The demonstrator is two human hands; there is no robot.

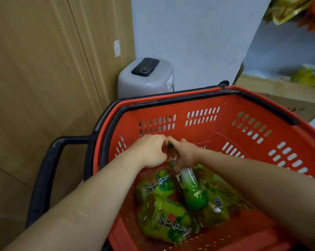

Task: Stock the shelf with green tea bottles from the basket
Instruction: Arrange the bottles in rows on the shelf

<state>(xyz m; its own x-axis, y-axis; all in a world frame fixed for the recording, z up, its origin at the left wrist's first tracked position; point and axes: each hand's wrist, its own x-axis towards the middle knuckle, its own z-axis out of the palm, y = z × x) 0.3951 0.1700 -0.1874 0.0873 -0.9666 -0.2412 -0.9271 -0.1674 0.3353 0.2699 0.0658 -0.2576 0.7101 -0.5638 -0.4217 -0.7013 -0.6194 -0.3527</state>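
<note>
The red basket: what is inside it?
Several green tea bottles lie on the basket floor. The left hand and right hand cover their necks; the floor under the bottles is hidden.

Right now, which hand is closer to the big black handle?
Left. The left hand is in the red basket on the side nearest the black handle; the right hand, gripping a green tea bottle, is just past it, farther away.
</note>
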